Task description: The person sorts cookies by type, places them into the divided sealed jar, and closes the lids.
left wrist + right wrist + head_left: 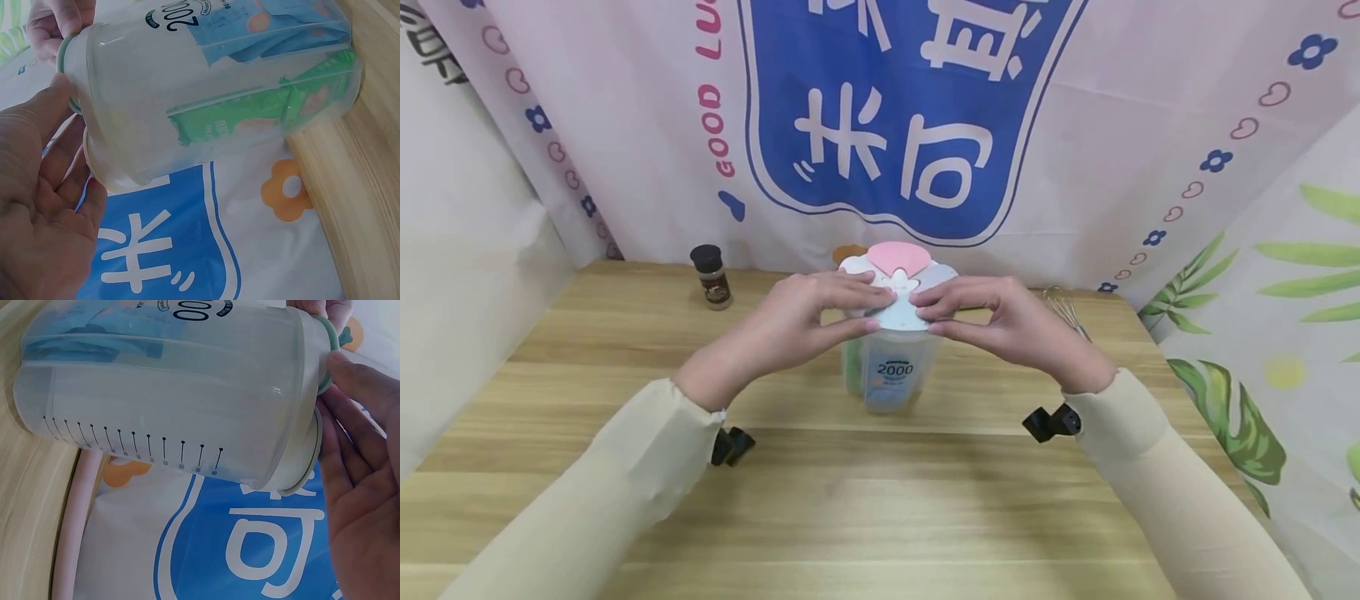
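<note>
A tall translucent storage container (891, 379) marked 2000 stands upright on the wooden table. Its lid (901, 317) has petal-like flaps, one of them pink (898, 257), around a white flower-shaped knob (901, 285). My left hand (816, 312) grips the lid from the left, fingers on top and thumb at the front rim. From the right, my right hand (988, 312) does the same. In the left wrist view, a blue packet (275, 31) and a green packet (237, 115) show inside the container, and the lid's front flap has a pale green rim (64, 53).
A dark-capped seasoning jar (711, 279) stands at the back left of the table (865, 517). Behind my right hand lies a wire whisk (1063, 310). A pink rod-like thing (76, 531) shows in the right wrist view. A printed curtain (662, 167) hangs behind the table.
</note>
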`<state>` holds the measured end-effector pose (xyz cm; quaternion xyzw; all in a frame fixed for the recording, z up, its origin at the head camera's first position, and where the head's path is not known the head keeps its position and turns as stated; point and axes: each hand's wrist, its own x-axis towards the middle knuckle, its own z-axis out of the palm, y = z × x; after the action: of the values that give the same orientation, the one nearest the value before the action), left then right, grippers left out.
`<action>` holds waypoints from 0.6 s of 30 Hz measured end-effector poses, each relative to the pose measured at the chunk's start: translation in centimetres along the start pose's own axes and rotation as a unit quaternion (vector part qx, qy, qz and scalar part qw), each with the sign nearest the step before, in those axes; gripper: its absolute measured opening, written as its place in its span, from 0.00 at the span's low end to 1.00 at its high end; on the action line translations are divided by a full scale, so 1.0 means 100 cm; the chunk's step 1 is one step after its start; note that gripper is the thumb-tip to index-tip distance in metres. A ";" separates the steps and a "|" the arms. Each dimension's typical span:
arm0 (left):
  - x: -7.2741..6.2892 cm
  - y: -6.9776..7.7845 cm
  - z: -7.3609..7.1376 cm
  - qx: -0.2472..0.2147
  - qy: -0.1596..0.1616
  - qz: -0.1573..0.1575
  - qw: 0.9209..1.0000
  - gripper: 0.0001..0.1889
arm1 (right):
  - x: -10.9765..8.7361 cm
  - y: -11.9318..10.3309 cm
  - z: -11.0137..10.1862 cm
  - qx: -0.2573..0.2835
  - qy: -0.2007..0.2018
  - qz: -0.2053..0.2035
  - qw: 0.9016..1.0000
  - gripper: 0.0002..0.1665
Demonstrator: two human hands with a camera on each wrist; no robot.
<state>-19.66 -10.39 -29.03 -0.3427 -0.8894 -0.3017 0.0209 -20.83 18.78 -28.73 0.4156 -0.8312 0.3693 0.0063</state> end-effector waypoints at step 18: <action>-0.005 -0.002 0.001 0.001 0.011 0.020 1.000 0.21 | -0.001 -0.008 0.007 -0.051 0.006 -0.010 0.999 0.11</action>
<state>-19.40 -10.72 -29.36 -0.3575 -0.8822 -0.3042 0.0370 -20.00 18.17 -28.78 0.4204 -0.8448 0.3291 0.0364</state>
